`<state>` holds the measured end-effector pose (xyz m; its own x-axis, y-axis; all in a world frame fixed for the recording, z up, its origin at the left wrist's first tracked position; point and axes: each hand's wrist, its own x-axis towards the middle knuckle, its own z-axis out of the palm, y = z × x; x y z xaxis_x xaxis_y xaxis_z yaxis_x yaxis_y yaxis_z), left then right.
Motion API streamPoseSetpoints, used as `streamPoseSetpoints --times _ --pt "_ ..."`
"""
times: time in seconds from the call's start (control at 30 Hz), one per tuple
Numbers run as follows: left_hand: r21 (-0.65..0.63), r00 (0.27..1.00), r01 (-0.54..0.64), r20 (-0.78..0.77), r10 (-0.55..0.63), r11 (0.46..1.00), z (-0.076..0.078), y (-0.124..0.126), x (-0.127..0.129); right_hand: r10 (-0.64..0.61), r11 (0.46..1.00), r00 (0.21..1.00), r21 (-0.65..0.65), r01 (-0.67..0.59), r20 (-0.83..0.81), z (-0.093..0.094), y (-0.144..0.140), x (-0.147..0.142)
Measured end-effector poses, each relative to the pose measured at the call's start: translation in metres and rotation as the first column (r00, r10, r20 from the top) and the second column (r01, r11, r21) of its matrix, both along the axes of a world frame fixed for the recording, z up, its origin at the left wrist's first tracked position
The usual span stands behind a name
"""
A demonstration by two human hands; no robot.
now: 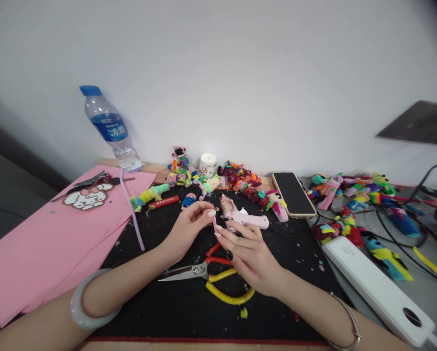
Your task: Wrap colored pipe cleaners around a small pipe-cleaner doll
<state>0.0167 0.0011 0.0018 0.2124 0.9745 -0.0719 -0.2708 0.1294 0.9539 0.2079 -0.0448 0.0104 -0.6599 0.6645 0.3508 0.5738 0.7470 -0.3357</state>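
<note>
Near the middle of the black mat (189, 312), the left hand (187, 229) and right hand (249, 253) pinch a small pink piece (214, 222) between their fingertips, both clenched on it. The pink glue gun (240, 217) lies just behind, touching the right fingers, and the scissors (207, 273) rest underneath. The piece is tiny, so it could slip into the scraps; a hot nozzle this close could burn a finger.

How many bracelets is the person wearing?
2. A pale, thick bangle sits on the left wrist, near the pink paper. A thin silver bangle circles the right wrist, beside the white power bank. Any farther up the arms would be out of view.
</note>
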Motion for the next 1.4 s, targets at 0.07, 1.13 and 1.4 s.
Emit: streamPoseSetpoints --times 0.07,1.13,1.4 --pt "0.005 1.0 0.002 -0.005 -0.002 1.0 -0.0002 -0.0001 -0.0001 0.002 1.0 1.0 -0.01 -0.002 0.012 0.0004 0.0 -0.0003" --pt "0.008 1.0 0.013 -0.013 -0.013 1.0 -0.001 -0.0009 -0.0002 0.062 0.995 0.986 -0.088 -0.049 0.153 0.0011 -0.0001 -0.0005" --pt "0.012 1.0 0.02 -0.022 -0.019 1.0 -0.0027 -0.0006 -0.0008 0.062 0.995 0.983 -0.092 -0.046 0.172 0.0025 0.0003 -0.0002"
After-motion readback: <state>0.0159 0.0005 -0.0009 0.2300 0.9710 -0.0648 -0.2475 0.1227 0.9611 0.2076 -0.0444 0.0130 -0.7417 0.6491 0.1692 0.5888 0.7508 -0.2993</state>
